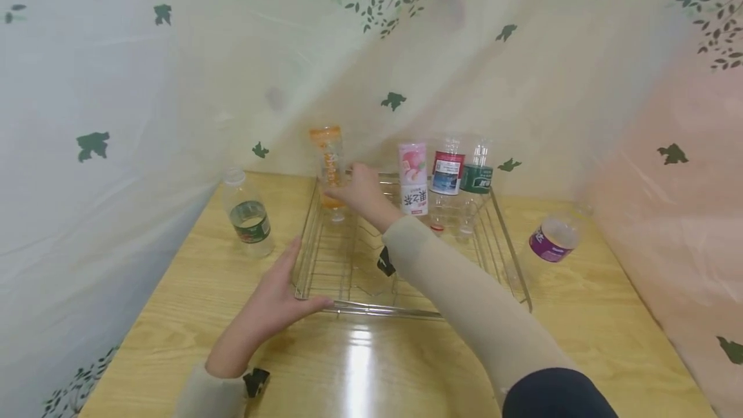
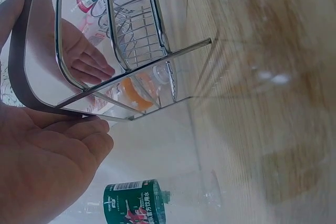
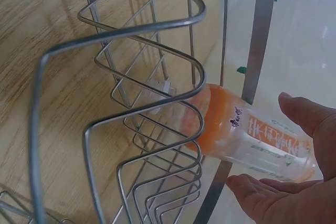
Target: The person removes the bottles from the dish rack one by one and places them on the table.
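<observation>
Left hand (image 1: 273,302): spreading wide at the near-left corner of a wire rack (image 1: 377,310), its thumb resting along the front rail; the rack is sitting on a wood-grain table (image 1: 313,366). Purple-labelled clear bottle (image 1: 549,245): standing right of the rack. Green-labelled water bottle (image 1: 249,221): standing left of it. Right hand (image 1: 368,195): holding thumb and fingers apart about an orange-labelled bottle (image 1: 329,160), contact unclear; that bottle is standing neck-down in the rack's far left. Pink peach-tea bottle (image 1: 413,176), red-and-blue-labelled bottle (image 1: 447,173), second green-labelled bottle (image 1: 477,178): occupying the far right.
</observation>
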Available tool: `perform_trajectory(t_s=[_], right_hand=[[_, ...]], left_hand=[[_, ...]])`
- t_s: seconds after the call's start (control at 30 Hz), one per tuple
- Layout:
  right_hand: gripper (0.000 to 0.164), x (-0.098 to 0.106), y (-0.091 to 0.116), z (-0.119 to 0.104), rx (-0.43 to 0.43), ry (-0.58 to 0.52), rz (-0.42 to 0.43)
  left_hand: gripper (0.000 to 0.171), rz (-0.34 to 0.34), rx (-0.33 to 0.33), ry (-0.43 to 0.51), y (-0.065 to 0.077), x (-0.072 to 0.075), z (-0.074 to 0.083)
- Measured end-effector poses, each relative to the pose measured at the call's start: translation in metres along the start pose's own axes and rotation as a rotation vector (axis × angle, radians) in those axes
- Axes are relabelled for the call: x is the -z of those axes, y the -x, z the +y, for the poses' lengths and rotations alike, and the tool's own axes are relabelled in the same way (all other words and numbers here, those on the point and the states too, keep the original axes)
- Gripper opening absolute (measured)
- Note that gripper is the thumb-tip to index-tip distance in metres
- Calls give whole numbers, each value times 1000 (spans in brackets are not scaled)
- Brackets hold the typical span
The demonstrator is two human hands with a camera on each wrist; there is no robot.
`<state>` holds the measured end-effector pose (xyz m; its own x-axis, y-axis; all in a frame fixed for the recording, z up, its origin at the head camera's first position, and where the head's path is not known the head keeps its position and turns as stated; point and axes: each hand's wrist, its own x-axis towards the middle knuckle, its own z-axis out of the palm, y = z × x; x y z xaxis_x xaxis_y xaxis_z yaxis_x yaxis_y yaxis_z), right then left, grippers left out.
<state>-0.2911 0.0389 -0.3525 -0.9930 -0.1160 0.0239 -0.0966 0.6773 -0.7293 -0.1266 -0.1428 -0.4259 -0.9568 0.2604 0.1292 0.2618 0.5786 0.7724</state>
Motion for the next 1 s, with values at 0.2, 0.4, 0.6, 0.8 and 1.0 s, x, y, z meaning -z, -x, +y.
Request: perform_trajectory(t_s=[0.2,0.4,0.6,0.8,1.0], right_hand=[[86,-5,-6,4,-39,-31,-26],[63,-10,-10,7,-16,-18,-30],[38,-14,-14,4,31,-20,-39],[38,-20,-18,5,11,-17,-47],[46,-23,-19,9,5,-45,-34]], left_hand=[[134,-3,13,22,2,-2,1],[132,3,-4,26,1,-3,2],[133,1,-5,15,0,-2,1],[133,0,-2,9,0,0,-2],[134,1,-1,4,1,2,-2]])
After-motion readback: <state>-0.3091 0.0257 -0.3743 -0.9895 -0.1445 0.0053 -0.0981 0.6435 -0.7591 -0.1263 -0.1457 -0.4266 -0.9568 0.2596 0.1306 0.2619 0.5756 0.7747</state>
